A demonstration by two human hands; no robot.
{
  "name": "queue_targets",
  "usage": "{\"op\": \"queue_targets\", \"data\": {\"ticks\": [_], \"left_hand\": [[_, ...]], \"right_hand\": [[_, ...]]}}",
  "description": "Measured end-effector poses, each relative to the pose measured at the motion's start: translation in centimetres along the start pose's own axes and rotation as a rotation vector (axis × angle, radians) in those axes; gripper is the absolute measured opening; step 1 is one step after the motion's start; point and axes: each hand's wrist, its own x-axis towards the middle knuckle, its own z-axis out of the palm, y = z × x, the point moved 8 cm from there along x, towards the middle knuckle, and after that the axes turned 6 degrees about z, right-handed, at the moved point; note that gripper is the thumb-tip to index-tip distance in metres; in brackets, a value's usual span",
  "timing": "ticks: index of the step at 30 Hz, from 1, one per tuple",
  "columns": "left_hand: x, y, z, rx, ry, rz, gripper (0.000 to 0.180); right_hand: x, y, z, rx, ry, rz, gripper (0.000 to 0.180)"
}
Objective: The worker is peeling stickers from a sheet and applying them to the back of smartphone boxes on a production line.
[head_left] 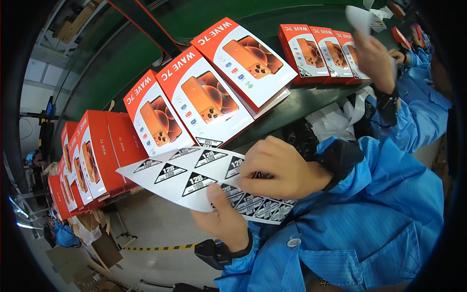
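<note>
A white sheet of black triangular stickers point(181, 171) is held tilted in front of me. My left hand point(224, 219) grips its near edge, thumb on top and the other fingers underneath. Over the right part of the sheet is my right hand point(282, 170), fingers curled in and pressed together against the stickers; whatever is between the fingertips is hidden. Just beyond the sheet, red and white phone boxes point(199, 97) with an orange phone printed on the front lean in a row. The nearest one carries a black sticker point(212, 143) at its lower corner.
More red boxes point(104, 151) stand at the left along the green work surface point(272, 109). Three boxes point(318, 51) with corner stickers stand at the far right. Beside them a co-worker's hand point(374, 61) holds a white sheet. White backing scraps point(335, 121) lie below.
</note>
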Motion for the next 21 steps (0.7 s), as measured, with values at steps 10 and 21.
{"op": "queue_targets", "data": {"ticks": [10,21], "left_hand": [[-6.1,-0.1,7.0,0.458,-1.408,0.683,0.018],[-3.8,1.4,14.2,0.664,-0.826,1.061,0.013]], "right_hand": [[5.1,13.3,-8.3,0.715,0.028,0.411,0.011],[2.4,17.6,-0.9,0.84,-0.406,0.583,0.012]]}}
